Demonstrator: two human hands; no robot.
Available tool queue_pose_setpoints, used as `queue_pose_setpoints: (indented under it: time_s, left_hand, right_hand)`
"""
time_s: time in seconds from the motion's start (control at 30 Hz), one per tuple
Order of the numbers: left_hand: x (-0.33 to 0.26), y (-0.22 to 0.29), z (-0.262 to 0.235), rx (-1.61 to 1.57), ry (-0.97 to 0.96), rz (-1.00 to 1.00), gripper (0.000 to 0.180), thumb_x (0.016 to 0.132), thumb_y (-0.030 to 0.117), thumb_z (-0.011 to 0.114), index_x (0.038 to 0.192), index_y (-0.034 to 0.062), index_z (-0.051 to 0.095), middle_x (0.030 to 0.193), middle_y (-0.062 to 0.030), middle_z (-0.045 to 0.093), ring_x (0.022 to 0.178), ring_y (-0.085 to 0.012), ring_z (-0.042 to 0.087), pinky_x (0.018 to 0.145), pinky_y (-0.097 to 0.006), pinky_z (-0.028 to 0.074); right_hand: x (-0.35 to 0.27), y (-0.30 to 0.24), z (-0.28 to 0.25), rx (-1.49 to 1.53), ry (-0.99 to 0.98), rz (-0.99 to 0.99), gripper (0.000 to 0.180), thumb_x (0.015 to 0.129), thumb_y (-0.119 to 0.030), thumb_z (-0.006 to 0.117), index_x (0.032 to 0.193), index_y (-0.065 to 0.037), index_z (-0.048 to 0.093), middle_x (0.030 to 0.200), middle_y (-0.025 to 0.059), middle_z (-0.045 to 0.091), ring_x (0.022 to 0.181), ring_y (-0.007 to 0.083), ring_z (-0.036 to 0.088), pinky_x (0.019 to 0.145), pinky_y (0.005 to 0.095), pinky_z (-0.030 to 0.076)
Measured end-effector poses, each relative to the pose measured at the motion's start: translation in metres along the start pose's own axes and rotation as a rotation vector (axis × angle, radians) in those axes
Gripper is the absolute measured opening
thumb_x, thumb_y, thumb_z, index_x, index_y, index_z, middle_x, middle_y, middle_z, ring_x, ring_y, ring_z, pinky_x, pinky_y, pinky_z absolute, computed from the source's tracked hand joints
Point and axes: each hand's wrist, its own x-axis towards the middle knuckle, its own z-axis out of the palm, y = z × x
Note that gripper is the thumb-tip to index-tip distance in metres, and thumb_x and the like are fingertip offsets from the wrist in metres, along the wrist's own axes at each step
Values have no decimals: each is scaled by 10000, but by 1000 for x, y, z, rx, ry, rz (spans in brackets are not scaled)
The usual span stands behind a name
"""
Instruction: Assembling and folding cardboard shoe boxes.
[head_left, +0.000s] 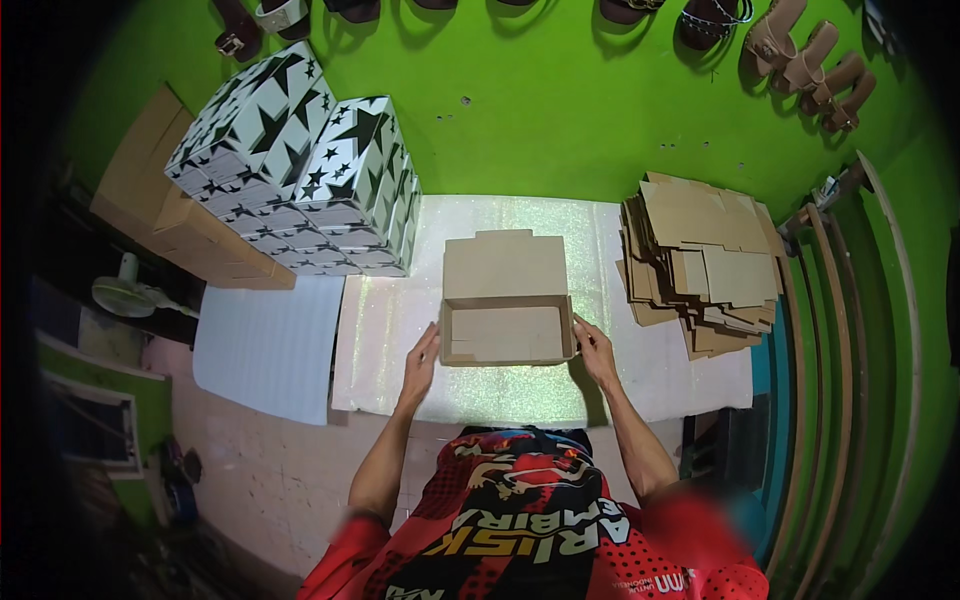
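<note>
A brown cardboard box (506, 357) sits on the sparkly white table covering with its lid raised and folded back, its tabbed edge pointing away from me. Its inside holds nothing that I can see. My left hand (423, 350) is against the left wall, fingers together along the side. On the opposite side, my right hand (595, 352) grips the right wall near the front corner. Between them the two hands hold the box.
White boxes with black stars (345, 160) are stacked at the back left beside larger brown cardboard (220, 235). Flattened cardboard pieces (715, 260) pile up on the right. Sandals (790, 40) hang on the green wall. A fan (128, 290) stands far left, a wooden rack (830, 330) far right.
</note>
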Motion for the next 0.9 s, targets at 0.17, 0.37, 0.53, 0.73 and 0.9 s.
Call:
queue_pose_setpoints:
  time_s: [0.17,0.37,0.53,0.73,0.9]
  left_hand:
    - [7,-8,5,275,-63,91,429,1101,299,569,1487,115,609,1628,-247,431,1530,-367,386,1260,-435,281]
    - [-1,0,1,301,56,155,436,1021,305,703,1402,95,684,1592,-243,480,1501,-365,424,1225,-463,345]
    - [-14,9,-2,305,19,94,467,977,257,760,1410,101,679,1628,-276,406,1516,-403,397,1213,-472,360]
    - [-20,8,4,243,-2,44,574,956,275,788,1480,114,618,1687,-271,298,1553,-408,329,1227,-492,342]
    - [-19,-3,9,136,6,6,577,967,260,776,1498,118,600,1684,-285,295,1554,-397,328,1224,-485,343]
  right_hand:
    - [4,-5,0,-188,-4,-191,444,1011,-316,713,1390,-86,690,882,103,613,789,195,597,727,329,486]
    - [-1,-18,-8,-389,-9,-271,428,968,-394,738,1284,-105,723,1035,119,688,840,294,690,741,396,556]
    - [-11,-11,-25,-313,-158,-219,517,967,-412,738,1369,-94,677,1285,132,686,1028,295,723,890,365,591]
    - [-21,-5,-16,-99,-130,-89,566,870,-361,867,1320,-68,688,1348,114,615,1046,231,687,895,343,598]
    - [-20,1,-2,-46,-60,-85,565,860,-313,885,1316,-64,659,1257,78,622,957,179,654,770,313,558]
